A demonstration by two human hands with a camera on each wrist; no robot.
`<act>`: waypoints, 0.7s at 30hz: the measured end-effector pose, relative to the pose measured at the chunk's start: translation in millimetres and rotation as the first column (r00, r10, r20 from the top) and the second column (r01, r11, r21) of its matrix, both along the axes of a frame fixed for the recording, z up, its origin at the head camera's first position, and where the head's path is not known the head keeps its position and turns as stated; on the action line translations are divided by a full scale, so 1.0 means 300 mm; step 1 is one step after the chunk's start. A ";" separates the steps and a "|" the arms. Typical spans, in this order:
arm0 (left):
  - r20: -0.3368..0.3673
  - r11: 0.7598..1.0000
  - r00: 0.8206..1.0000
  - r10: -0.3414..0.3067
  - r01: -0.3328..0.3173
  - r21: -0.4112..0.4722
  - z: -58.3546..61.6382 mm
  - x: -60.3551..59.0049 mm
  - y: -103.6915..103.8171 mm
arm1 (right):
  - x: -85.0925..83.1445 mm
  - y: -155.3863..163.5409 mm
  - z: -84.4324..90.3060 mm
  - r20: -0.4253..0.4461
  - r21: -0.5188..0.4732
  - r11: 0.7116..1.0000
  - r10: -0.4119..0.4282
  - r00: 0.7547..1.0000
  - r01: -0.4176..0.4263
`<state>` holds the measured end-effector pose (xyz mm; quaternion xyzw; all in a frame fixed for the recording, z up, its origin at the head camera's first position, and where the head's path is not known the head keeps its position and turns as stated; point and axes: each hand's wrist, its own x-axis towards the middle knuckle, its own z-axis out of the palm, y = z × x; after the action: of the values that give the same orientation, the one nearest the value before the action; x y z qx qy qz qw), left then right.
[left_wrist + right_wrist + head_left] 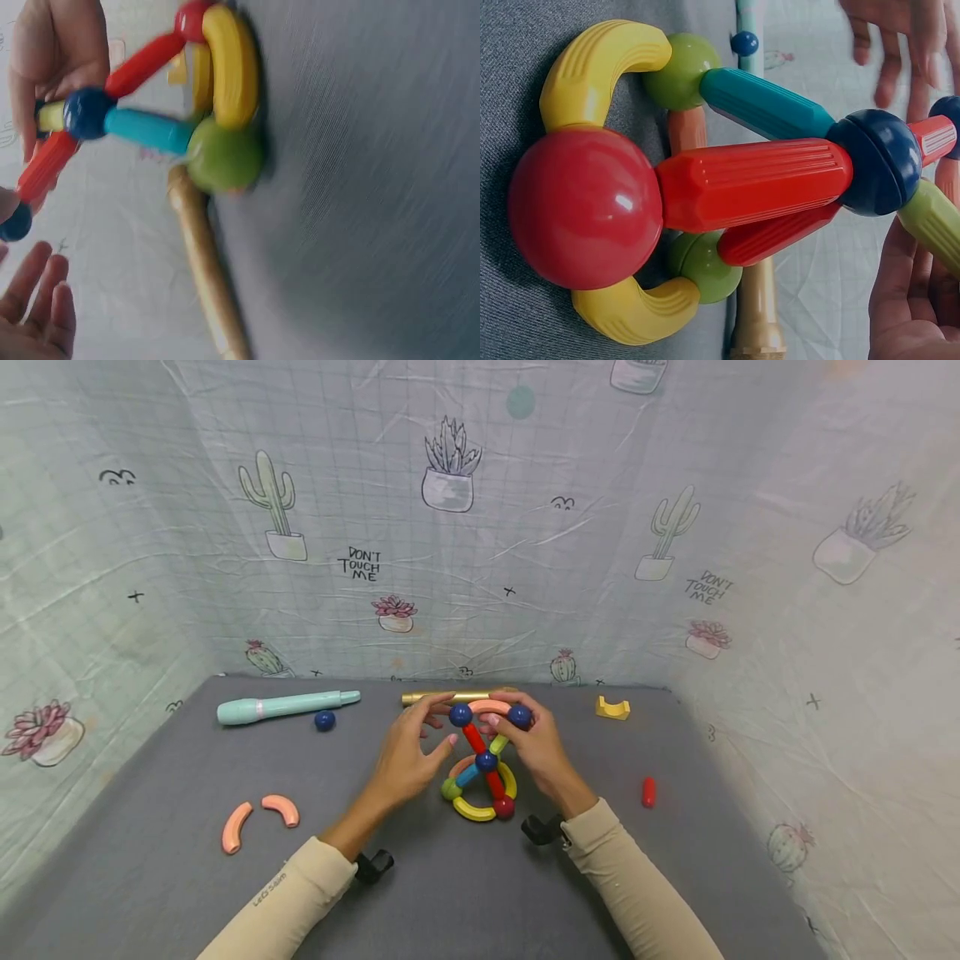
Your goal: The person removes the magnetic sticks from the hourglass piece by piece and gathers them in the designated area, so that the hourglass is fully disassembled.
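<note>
A ball-and-stick toy model stands in the middle of the table. Its base ring joins a red ball (585, 206), green balls and yellow curved sticks (474, 811). Straight sticks rise to a central blue ball (486, 761), then to an upper left blue ball (461, 715) and an upper right blue ball (520, 717), bridged by a salmon curved stick (489, 706). My right hand (542, 745) grips the upper right ball, thumb by the salmon stick's end. Beside the upper left ball, my left hand (411, 750) has its fingers spread and holds nothing.
Behind the model lies a gold tube (416, 698). A mint wand-shaped object (288, 705) and a loose blue ball (325, 721) are at back left, with salmon curved sticks (236, 828) nearer. At right lie a yellow block (612, 708) and a red stick (648, 792).
</note>
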<state>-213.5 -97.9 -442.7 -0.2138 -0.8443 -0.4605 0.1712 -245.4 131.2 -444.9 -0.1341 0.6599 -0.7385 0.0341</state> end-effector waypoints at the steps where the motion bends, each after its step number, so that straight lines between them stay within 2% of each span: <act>1: -0.038 0.999 0.999 0.000 -0.002 -0.054 0.012 -0.008 -0.002 | 0.000 0.000 -0.001 0.004 -0.008 1.000 0.001 1.000 -0.001; 4: -0.120 0.981 0.993 -0.011 -0.012 -0.192 0.035 -0.025 -0.005 | -0.001 -0.002 -0.004 0.007 -0.018 1.000 0.004 1.000 -0.003; 7: -0.135 0.970 0.991 -0.015 -0.018 -0.242 0.047 -0.034 -0.004 | -0.001 -0.007 -0.006 0.000 -0.020 1.000 0.001 1.000 -0.001; 12: -0.138 0.969 0.990 0.007 -0.041 -0.244 0.057 -0.042 0.005 | 0.000 -0.016 -0.004 -0.020 -0.006 1.000 -0.030 0.999 0.030; 21: -0.219 0.967 0.973 0.072 -0.121 -0.223 0.050 -0.039 0.020 | 0.004 -0.020 -0.002 -0.004 -0.023 0.996 -0.091 0.996 0.091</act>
<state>-225.1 -91.8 -427.8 -0.2382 -0.8797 -0.3233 0.2548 -244.1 125.3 -445.7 -0.1063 0.6568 -0.7465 -0.0027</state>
